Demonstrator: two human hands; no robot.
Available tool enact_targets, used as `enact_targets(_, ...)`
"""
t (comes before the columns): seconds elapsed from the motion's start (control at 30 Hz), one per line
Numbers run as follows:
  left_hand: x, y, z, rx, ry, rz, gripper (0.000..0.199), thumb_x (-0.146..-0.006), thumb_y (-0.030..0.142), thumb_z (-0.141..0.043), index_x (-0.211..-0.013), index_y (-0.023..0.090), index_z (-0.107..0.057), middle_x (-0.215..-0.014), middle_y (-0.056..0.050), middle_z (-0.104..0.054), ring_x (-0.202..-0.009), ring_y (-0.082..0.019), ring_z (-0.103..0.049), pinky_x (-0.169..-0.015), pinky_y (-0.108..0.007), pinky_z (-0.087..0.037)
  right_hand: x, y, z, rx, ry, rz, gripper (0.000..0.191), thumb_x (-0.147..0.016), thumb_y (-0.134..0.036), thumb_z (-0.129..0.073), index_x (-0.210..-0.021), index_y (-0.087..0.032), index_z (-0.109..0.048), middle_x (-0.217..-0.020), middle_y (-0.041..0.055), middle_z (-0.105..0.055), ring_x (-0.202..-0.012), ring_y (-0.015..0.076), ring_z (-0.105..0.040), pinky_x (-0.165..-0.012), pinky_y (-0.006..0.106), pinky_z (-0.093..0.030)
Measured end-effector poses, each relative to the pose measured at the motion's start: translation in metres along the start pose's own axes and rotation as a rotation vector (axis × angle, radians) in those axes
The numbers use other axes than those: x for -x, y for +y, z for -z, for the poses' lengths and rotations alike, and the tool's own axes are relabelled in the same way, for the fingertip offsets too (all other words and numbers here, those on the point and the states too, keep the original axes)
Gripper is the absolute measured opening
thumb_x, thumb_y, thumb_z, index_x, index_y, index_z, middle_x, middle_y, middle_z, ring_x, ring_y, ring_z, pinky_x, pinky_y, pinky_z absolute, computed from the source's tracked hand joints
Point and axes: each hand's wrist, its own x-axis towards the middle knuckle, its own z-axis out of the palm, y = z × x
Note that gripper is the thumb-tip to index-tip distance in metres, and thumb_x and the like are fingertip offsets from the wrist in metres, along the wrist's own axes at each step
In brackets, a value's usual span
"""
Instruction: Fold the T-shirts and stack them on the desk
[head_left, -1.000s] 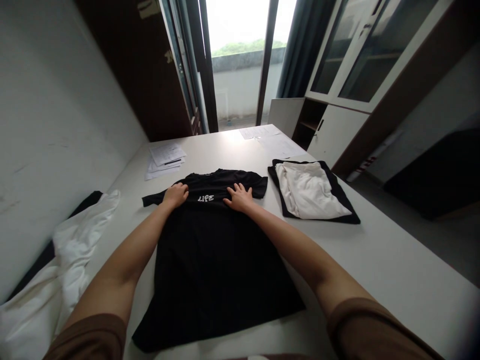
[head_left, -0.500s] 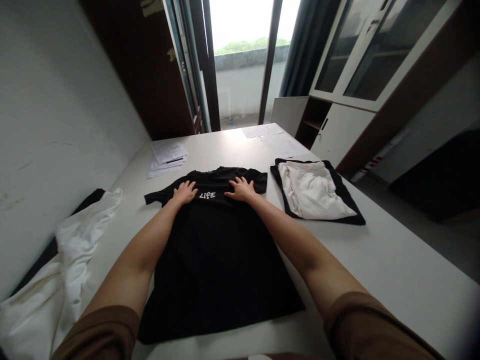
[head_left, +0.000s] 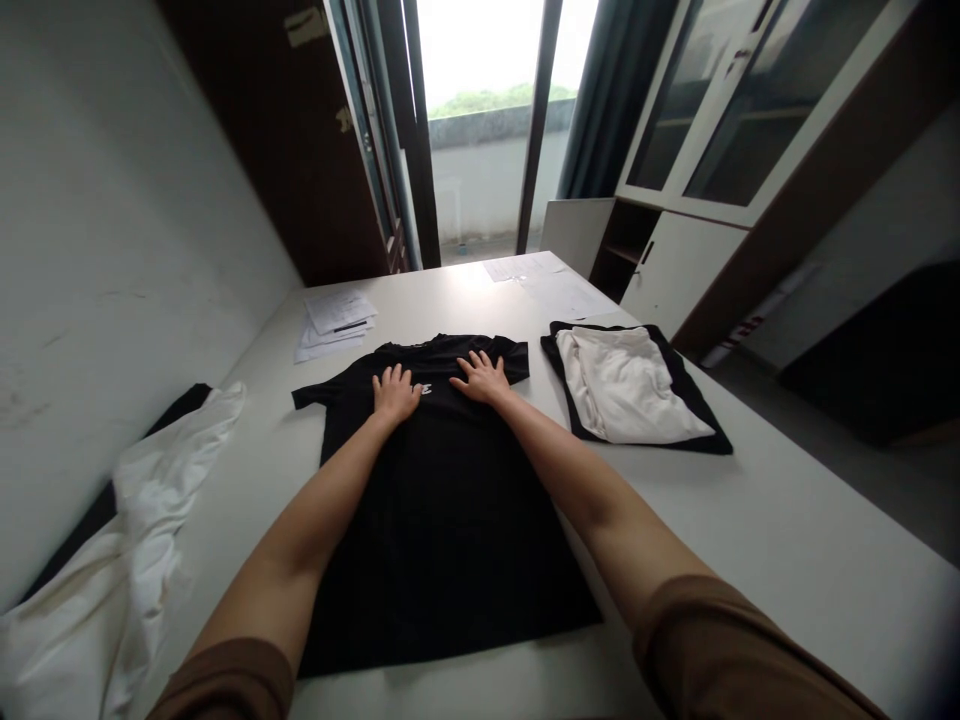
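A black T-shirt (head_left: 450,530) lies spread face up on the white table, its collar at the far side and its hem toward me. My left hand (head_left: 396,394) rests flat on its chest with the fingers apart, covering most of the small white print. To the right of that print, my right hand (head_left: 481,378) also lies on the upper chest, fingers spread, close to the right sleeve. Neither hand grips the cloth.
Folded white and black garments (head_left: 626,385) are stacked on the right of the table (head_left: 787,530). White and black clothes (head_left: 150,490) lie along the left wall. Papers with a pen (head_left: 337,318) sit at the back left, more sheets (head_left: 551,285) at the back.
My left hand has slid right across the chest, onto the print. The shirt's left edge and lower left corner have shifted right. My right hand has hardly moved.
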Motion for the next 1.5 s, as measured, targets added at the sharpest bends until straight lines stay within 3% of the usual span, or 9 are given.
enact_targets(0.23,0.131,0.100,-0.001,0.157,0.058,-0.492,0.051,-0.099,0.034,-0.048,-0.146,0.017,-0.051,-0.157,-0.014,-0.046,-0.146,-0.029,-0.038,-0.124,-0.052,-0.023,-0.002,0.001,-0.002,0.016,-0.025,0.003,0.078,-0.097,-0.074,-0.032,-0.163,-0.032,-0.027,-0.171,0.0084,-0.014,-0.157,0.0342,-0.007,-0.120,0.068,-0.003)
enact_targets(0.4,0.208,0.121,0.019,0.221,-0.005,-0.680,0.053,-0.098,0.038,-0.051,-0.147,0.019,-0.050,-0.158,-0.014,-0.044,-0.147,-0.030,-0.038,-0.123,-0.054,-0.025,-0.004,0.003,0.000,-0.002,-0.045,0.000,0.080,-0.096,-0.076,-0.034,-0.163,-0.032,-0.028,-0.171,0.0081,-0.014,-0.157,0.0341,-0.006,-0.121,0.066,-0.002)
enact_targets(0.53,0.245,0.126,0.034,0.237,-0.115,-0.870,0.061,-0.097,0.048,-0.053,-0.150,0.019,-0.047,-0.160,-0.014,-0.041,-0.149,-0.032,-0.034,-0.123,-0.056,-0.024,-0.007,0.006,0.006,-0.045,-0.098,0.012,0.086,-0.091,-0.079,-0.041,-0.162,-0.032,-0.029,-0.171,0.0074,-0.012,-0.157,0.0350,-0.004,-0.121,0.065,-0.002)
enact_targets(0.67,0.262,0.134,0.041,0.240,-0.178,-0.982,0.072,-0.094,0.055,-0.056,-0.152,0.015,-0.044,-0.161,-0.017,-0.039,-0.149,-0.033,-0.032,-0.122,-0.057,-0.024,-0.015,0.014,0.014,-0.132,-0.140,-0.010,0.079,-0.095,-0.078,-0.032,-0.159,-0.033,-0.036,-0.171,0.0052,-0.016,-0.158,0.0344,-0.006,-0.122,0.065,-0.003)
enact_targets(0.8,0.267,0.138,0.045,0.262,-0.150,-1.022,0.078,-0.091,0.065,-0.055,-0.150,0.015,-0.046,-0.160,-0.017,-0.039,-0.148,-0.035,-0.032,-0.121,-0.057,-0.024,-0.025,0.028,0.021,-0.241,-0.177,-0.006,0.063,-0.105,-0.060,-0.017,-0.155,-0.033,-0.045,-0.168,0.0020,-0.026,-0.157,0.0300,-0.014,-0.123,0.063,-0.009)
enact_targets(0.93,0.267,0.151,0.042,0.244,-0.127,-1.052,0.074,-0.083,0.071,-0.062,-0.135,0.017,-0.059,-0.138,-0.016,-0.057,-0.129,-0.034,-0.049,-0.113,-0.053,-0.033,-0.025,0.036,0.022,-0.258,-0.173,0.024,0.058,-0.106,-0.056,-0.024,-0.150,-0.030,-0.052,-0.167,0.0027,-0.028,-0.157,0.0293,-0.015,-0.124,0.059,-0.010)
enact_targets(1.13,0.272,0.178,0.026,0.142,-0.049,-1.122,0.028,-0.100,0.040,-0.049,-0.109,0.019,-0.066,-0.101,-0.010,-0.063,-0.094,-0.025,-0.055,-0.079,-0.040,-0.040,-0.009,0.024,0.012,-0.112,-0.087,0.019,0.066,-0.102,-0.065,-0.036,-0.158,-0.031,-0.039,-0.170,0.0048,-0.022,-0.157,0.0286,-0.014,-0.125,0.055,-0.009)
enact_targets(1.3,0.277,0.169,0.027,0.210,-0.045,-1.273,0.023,-0.102,0.036,-0.048,-0.111,0.023,-0.065,-0.105,-0.006,-0.063,-0.093,-0.022,-0.055,-0.080,-0.037,-0.039,0.003,0.012,0.008,-0.015,-0.015,-0.001,0.066,-0.103,-0.062,-0.031,-0.161,-0.030,-0.032,-0.170,0.0052,-0.021,-0.157,0.0285,-0.013,-0.124,0.054,-0.011)
enact_targets(1.5,0.282,0.164,0.023,0.266,-0.062,-1.250,0.024,-0.102,0.036,-0.047,-0.111,0.023,-0.065,-0.106,-0.006,-0.064,-0.094,-0.021,-0.057,-0.084,-0.036,-0.042,0.020,0.010,0.017,-0.059,0.146,0.043,0.051,-0.104,-0.047,-0.037,-0.144,-0.024,-0.058,-0.156,0.0066,-0.048,-0.145,0.0259,-0.037,-0.122,0.045,-0.022)
